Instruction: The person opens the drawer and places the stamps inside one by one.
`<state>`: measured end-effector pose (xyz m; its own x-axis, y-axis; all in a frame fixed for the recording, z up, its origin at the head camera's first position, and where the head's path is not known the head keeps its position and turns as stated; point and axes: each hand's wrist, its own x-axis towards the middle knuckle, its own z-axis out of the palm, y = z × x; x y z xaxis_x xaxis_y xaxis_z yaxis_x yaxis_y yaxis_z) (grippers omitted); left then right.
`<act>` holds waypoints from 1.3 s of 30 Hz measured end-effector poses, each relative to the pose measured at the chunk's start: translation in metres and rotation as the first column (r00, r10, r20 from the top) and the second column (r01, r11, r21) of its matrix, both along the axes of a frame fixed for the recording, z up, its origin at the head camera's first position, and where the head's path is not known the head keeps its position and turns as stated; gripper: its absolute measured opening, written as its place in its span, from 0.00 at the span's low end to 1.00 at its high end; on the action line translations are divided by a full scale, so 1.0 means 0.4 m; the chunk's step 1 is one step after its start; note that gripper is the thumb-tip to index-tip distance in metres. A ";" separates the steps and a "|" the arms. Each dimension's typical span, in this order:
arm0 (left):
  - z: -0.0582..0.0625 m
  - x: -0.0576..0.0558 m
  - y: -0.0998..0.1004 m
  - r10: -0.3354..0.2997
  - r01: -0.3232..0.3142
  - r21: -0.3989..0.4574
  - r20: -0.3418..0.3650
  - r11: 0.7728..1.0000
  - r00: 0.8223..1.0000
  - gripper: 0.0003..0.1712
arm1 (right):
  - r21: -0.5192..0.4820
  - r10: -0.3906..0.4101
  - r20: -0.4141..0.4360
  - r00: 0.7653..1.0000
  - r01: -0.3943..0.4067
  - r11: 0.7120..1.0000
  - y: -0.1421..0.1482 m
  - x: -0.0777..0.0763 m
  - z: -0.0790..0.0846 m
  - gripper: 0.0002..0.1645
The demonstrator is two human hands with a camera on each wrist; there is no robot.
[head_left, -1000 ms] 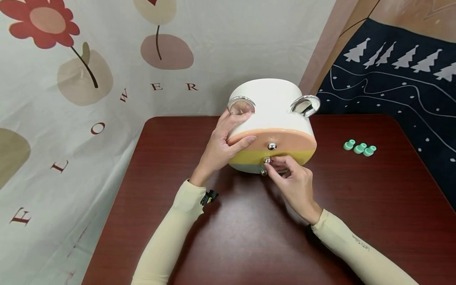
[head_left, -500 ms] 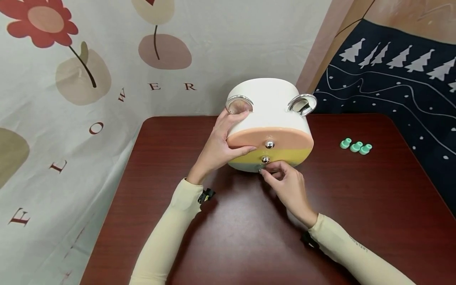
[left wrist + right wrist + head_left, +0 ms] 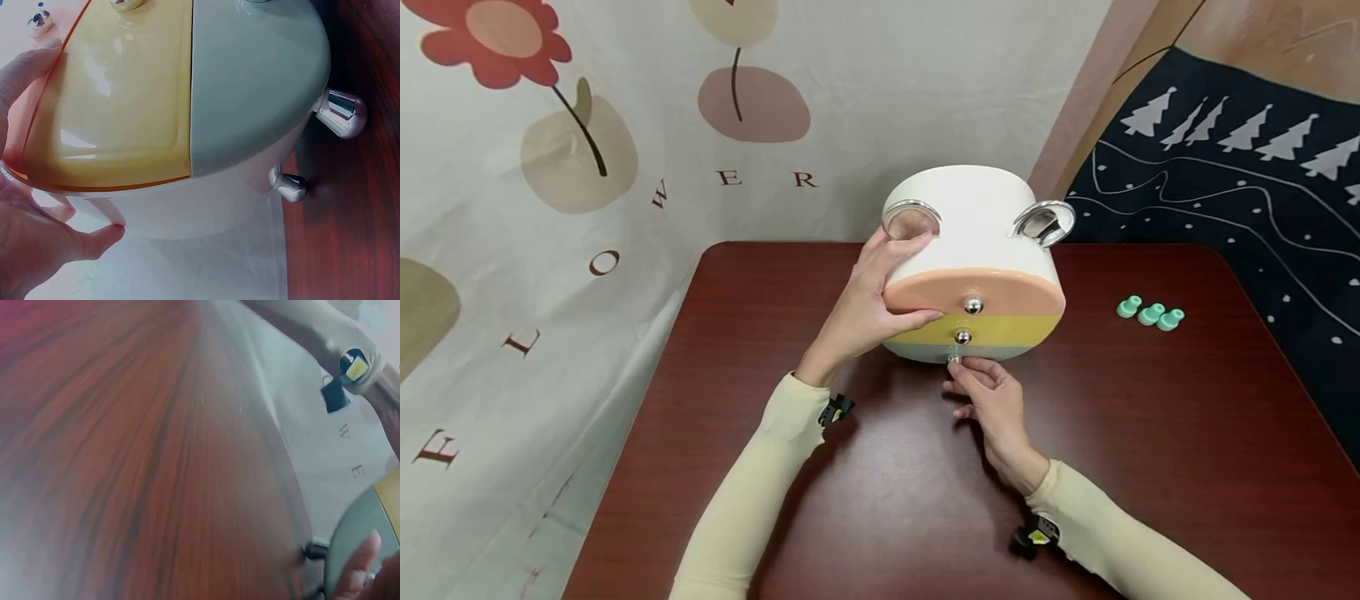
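A small white chest of drawers point(image 3: 973, 221) with silver ear-like rings stands on the table. Its front has a peach drawer point(image 3: 1011, 292), a yellow drawer point(image 3: 1015, 327) and a grey-green drawer point(image 3: 256, 94), each with a round silver knob. My left hand point(image 3: 868, 292) holds the chest at its left side, thumb across the front and fingers around the white side wall. At the lowest knob point(image 3: 953, 359), my right hand point(image 3: 996, 404) has thumb and forefinger pinching, which partly hides the knob. All the drawer fronts look flush in the left wrist view.
Several small mint-green pieces point(image 3: 1150, 313) stand in a row to the right on the dark red table point(image 3: 880, 517). Silver feet point(image 3: 342, 114) carry the chest. A printed curtain point(image 3: 850, 108) hangs behind, and a dark tree-patterned cloth point(image 3: 1225, 200) at the right.
My right hand has gone down from the middle knob to the lowest one, its wrist turning and dropping. My left hand keeps its hold on the chest.
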<state>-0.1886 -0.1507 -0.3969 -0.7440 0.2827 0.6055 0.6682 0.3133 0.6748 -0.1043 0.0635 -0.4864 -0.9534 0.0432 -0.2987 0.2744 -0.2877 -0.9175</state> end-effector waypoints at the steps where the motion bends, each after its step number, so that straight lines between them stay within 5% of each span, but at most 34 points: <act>1: 0.000 0.000 0.001 0.002 -0.002 -0.005 0.002 1.000 1.000 0.53 | -0.037 -0.034 0.007 0.999 0.035 0.999 -0.010 0.001 -0.004 0.16; 7: 0.002 0.003 0.006 0.006 -0.006 -0.013 0.001 1.000 1.000 0.53 | -0.199 -0.199 0.050 0.979 0.206 0.958 -0.066 0.000 -0.016 0.12; 15: 0.003 0.005 0.011 0.003 -0.003 -0.023 -0.019 1.000 1.000 0.52 | -0.233 -0.321 0.046 0.946 0.323 0.917 -0.095 -0.002 -0.024 0.13; 25: 0.005 0.001 0.016 0.030 -0.033 -0.075 -0.033 0.997 0.999 0.52 | -0.190 -0.337 0.039 0.941 0.338 0.922 -0.085 0.009 -0.025 0.14; 39: -0.002 -0.005 0.007 0.047 -0.050 -0.057 -0.053 0.997 0.998 0.53 | -0.149 -0.266 0.045 0.963 0.270 0.951 -0.072 0.066 -0.022 0.11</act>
